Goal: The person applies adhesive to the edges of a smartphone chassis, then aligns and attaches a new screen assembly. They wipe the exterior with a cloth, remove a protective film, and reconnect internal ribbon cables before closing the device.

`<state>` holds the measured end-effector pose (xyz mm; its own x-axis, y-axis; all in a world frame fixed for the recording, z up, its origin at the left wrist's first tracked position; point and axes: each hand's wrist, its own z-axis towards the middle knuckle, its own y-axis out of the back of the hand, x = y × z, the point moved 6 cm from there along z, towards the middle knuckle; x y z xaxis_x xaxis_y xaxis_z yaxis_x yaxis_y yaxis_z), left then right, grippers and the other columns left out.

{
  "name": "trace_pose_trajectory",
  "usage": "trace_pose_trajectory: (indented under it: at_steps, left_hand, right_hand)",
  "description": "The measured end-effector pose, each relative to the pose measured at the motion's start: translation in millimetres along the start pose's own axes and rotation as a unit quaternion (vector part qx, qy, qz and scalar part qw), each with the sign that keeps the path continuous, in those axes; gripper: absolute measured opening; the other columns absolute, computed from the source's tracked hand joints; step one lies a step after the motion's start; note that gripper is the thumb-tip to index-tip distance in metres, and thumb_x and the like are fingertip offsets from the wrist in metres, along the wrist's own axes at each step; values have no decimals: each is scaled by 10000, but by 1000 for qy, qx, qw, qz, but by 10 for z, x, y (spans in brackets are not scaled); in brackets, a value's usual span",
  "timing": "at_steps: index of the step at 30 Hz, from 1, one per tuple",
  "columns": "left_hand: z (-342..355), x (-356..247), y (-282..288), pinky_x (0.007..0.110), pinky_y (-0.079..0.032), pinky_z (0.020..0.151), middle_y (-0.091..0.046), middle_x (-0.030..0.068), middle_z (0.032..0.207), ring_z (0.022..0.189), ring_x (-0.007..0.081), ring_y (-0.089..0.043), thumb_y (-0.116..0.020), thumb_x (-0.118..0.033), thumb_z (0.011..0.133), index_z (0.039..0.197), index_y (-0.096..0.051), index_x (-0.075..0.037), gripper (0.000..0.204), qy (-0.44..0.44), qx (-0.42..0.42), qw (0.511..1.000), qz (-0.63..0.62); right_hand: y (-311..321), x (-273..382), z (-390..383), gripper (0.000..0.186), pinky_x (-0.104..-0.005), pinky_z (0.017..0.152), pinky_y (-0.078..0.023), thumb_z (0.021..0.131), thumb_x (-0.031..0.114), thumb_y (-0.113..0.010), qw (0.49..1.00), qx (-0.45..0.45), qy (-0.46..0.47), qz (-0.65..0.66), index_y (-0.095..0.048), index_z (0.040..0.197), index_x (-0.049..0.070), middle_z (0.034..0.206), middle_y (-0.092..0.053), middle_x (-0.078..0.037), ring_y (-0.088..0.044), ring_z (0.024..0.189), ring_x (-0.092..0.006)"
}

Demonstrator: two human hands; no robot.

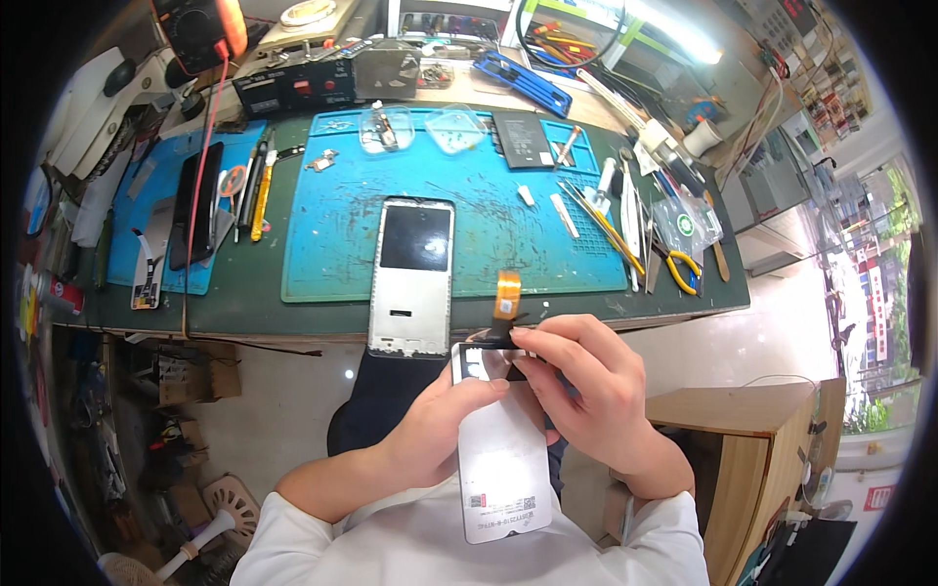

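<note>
A phone screen panel (503, 459), its silvery back toward me, lies slanted in front of my chest. My left hand (440, 415) grips its left edge, the thumb lying across the upper part. At the panel's top end, my right hand (581, 386) pinches thumb and forefinger at the black strip by the edge; exactly what sits between the fingertips is hidden. An orange flex cable (507, 293) sticks up from that end, over the bench's front edge. Just left of it, a phone frame (411, 283) lies on the blue work mat (322, 234), its lower end jutting past the bench edge.
Two clear plastic trays (386, 129) and a black battery (523, 140) sit at the mat's back. Tweezers (611, 234) and yellow-handled pliers (683, 273) lie to the right. On the left rest a dark phone (198, 205) and a yellow knife (263, 200). A wooden cabinet (733, 410) stands right.
</note>
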<state>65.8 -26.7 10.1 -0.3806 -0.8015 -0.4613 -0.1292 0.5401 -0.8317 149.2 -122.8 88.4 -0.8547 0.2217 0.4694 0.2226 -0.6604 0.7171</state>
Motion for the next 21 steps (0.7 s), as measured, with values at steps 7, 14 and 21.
trace_pose_trajectory:
  at_steps: [7, 14, 21]
  left_hand:
    - [18, 56, -90, 504, -570, 986, -606, 232, 1301, 1098, 375, -698, -425, -145, 997, 1427, -374, 2, 458, 48, -7, 999, 21]
    - [70, 131, -111, 524, -572, 998, -521, 139, 1295, 1168, 301, -636, -456, -83, 1038, 1574, -146, -131, 620, -9, 8, 999, -36]
    - [95, 173, -104, 450, -565, 937, -514, 149, 1330, 1087, 287, -678, -442, -86, 1057, 1619, -46, -158, 691, -41, 17, 999, 0]
  right_hand:
    - [-7, -125, -78, 238, -309, 571, -544, 765, 27, -806, 999, -9, -35, -11, -714, 981, 63, 917, -694, -54, -689, 738, -219]
    - [22, -173, -144, 219, -299, 569, -547, 758, 14, -809, 998, -32, -52, -11, -718, 950, 66, 909, -697, -49, -696, 725, -203]
    - [50, -154, -140, 209, -293, 578, -552, 763, 13, -810, 997, -53, -61, -6, -725, 947, 61, 914, -700, -51, -700, 735, -199]
